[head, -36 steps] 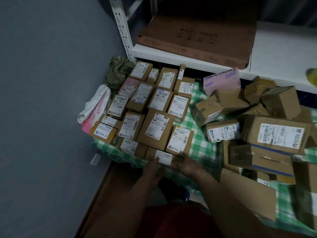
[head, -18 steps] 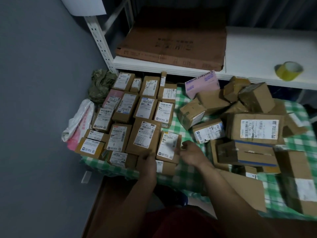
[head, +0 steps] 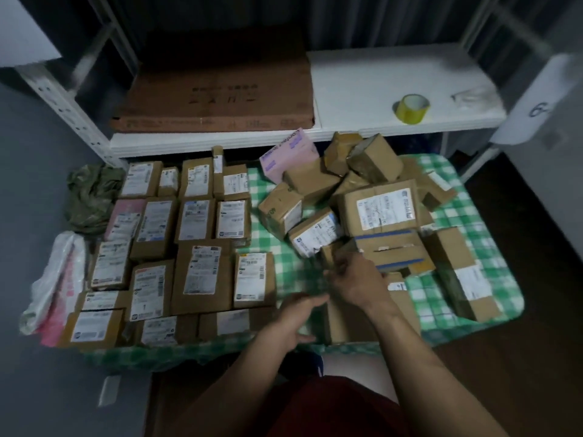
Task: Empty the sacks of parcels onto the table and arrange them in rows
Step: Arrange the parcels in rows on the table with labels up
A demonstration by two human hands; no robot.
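The right hand (head: 356,279) is touching, with curled fingers, a small brown parcel (head: 331,255) at its 11 o'clock, at the near edge of the jumbled pile (head: 378,209). Blur is keeping me from telling whether it has hold, while the left hand (head: 296,320) is hovering loosely open, holding nothing, just beside a flat brown box (head: 347,326) at the near edge of the desk (head: 271,241). At 9 to 10 o'clock labelled parcels (head: 195,247) are lying in tidy rows, with a green sack (head: 91,197) and a white-and-pink sack (head: 53,288) slumping beyond them, and at 12 o'clock a shelf (head: 378,77) is carrying a yellow tape roll (head: 411,108).
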